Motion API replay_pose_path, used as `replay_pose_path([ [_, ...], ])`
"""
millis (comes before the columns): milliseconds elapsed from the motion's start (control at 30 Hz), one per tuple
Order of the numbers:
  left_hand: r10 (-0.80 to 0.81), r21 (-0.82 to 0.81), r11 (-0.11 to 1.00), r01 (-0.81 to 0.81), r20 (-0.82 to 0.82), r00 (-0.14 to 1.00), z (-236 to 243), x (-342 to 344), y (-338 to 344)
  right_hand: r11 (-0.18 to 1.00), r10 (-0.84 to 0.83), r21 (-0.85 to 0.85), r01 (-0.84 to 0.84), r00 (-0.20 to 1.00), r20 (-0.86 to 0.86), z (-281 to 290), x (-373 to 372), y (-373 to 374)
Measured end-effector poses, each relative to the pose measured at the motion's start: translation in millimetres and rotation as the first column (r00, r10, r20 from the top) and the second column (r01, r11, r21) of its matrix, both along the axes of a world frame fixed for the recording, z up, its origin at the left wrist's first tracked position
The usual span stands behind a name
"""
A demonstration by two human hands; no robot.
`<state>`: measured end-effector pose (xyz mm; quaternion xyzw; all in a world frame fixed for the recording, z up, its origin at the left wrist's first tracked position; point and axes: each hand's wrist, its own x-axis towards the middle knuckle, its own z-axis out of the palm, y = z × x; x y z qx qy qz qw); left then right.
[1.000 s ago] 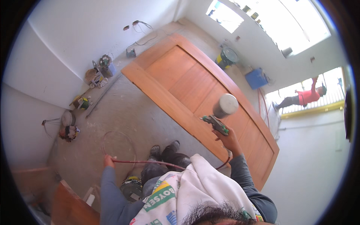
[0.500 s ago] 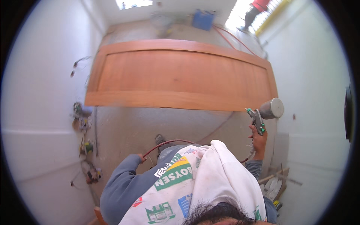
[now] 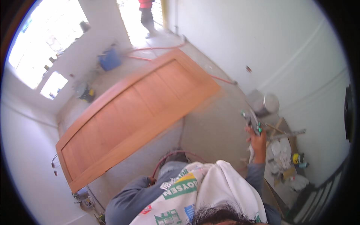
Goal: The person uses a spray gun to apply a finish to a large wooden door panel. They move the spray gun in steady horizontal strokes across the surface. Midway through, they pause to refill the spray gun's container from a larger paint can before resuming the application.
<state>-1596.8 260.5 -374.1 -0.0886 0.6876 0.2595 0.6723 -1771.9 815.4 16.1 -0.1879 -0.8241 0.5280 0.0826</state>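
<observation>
My right hand [image 3: 258, 141] is closed around the handle of a paint spray gun [image 3: 255, 122], which has green fittings and a round metal cup [image 3: 270, 105]. The gun points away from me and stands apart from the wooden door [image 3: 123, 122]. This reddish-brown panelled door lies across the space in front of me, its right end nearest the gun. At my waist, my left hand [image 3: 152, 181] grips a dark red air hose [image 3: 159, 161] that arcs over in front of my body. My sleeve partly hides the left fingers.
Along the right wall lie wood scraps and plastic bags on a board [image 3: 288, 129], beside a dark railing [image 3: 317, 198]. A blue container [image 3: 109, 60] and a bucket [image 3: 84, 92] stand beyond the door. An orange hose [image 3: 159, 48] crosses the floor. Another person [image 3: 146, 17] is at the bright doorway.
My view and body have turned right, so the door now slants and sits further left. The spray gun has swung away from the door's right end. Both hands keep their hold.
</observation>
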Motion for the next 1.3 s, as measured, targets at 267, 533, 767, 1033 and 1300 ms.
replay_pose_path([
  [267, -0.005, 0.069, 0.998, -0.001, 0.088, 0.996, -5, -140, 148, 0.997, 0.076, -0.002, -0.077, 0.991, -0.108, 53, -179, 118],
  [533, 0.138, -0.049, 0.989, -0.141, -0.063, 0.988, -6, -144, 276, 0.973, 0.225, -0.042, -0.226, 0.974, -0.029, 57, -250, 195],
  [767, 0.399, -0.219, 0.880, -0.422, -0.141, 0.906, -5, -60, 378, 0.888, 0.451, -0.083, -0.453, 0.891, -0.046, 52, -300, 240],
  [1033, 0.554, -0.521, 0.582, -0.624, -0.308, 0.774, -36, 71, 481, 0.804, 0.592, -0.020, -0.594, 0.804, -0.051, 47, -304, 264],
  [1300, 0.549, -0.498, 0.020, -0.867, -0.719, 0.426, -58, 103, 515, 0.610, 0.789, 0.008, -0.792, 0.607, -0.094, 49, -294, 263],
])
